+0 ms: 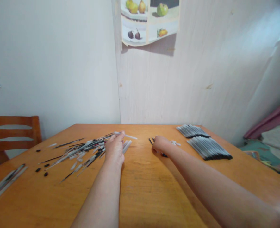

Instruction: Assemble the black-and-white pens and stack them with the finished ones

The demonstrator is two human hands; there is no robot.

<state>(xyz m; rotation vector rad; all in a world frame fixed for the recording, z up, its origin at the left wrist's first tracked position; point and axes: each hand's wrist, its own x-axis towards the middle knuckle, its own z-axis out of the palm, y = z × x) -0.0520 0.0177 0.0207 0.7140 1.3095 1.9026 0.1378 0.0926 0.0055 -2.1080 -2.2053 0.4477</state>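
One translucent tube (pixel 131 137) in the light pinch of the left hand (pixel 115 148); dark slim pieces (pixel 150 141) at the curled right hand (pixel 161 144), hold not discernible. Leftward on the wooden surface (pixel 144 190), tangled pile of pen parts (pixel 86 146); rightward, two rows of pens (pixel 207 147). Possible faults: tube slippage from slack pinch; pile scatter from wrist contact.

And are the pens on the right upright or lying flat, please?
Lying flat: the pens rest side by side on the table.
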